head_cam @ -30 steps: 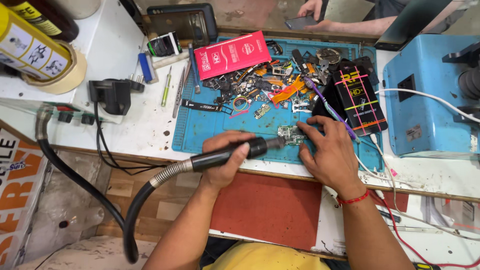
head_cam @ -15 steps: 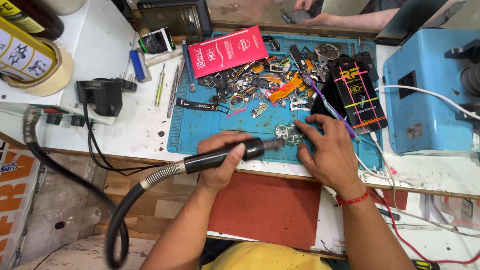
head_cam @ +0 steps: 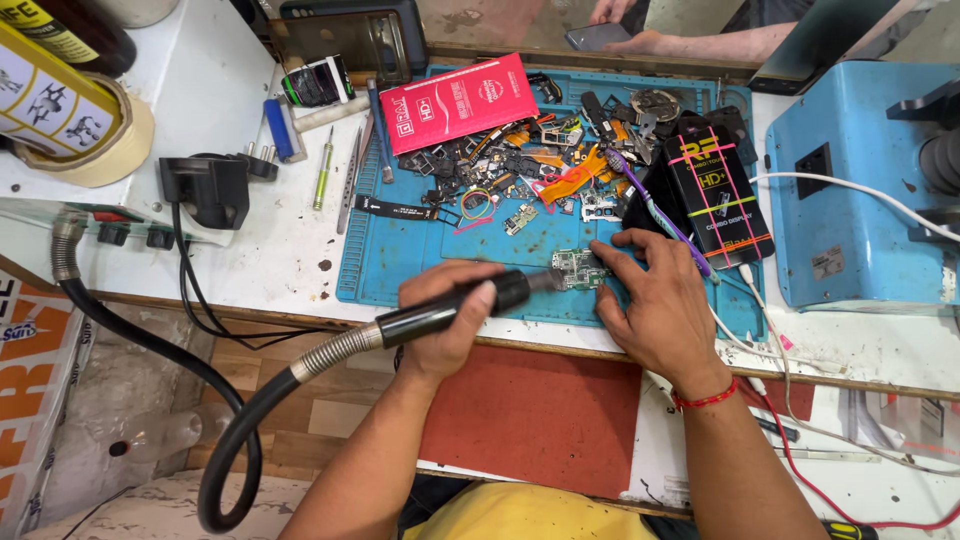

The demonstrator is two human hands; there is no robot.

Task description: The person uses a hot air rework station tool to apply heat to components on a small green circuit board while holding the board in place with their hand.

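Handpiece [head_cam: 455, 308] tip hidden against circuit board [head_cam: 578, 268]

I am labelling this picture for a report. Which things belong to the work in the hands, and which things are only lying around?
In the work:
- left hand gripping the black handpiece on its flexible hose
- right hand pressing on the small circuit board
- blue mat under the board

Lying about:
- red flat box
- purple toothbrush
- black plug adapter
- tape roll
- blue machine

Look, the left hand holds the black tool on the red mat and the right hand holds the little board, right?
Not quite: the mat is blue, not red, as the head view shows. The left hand does hold the black tool, and the right hand steadies the board.
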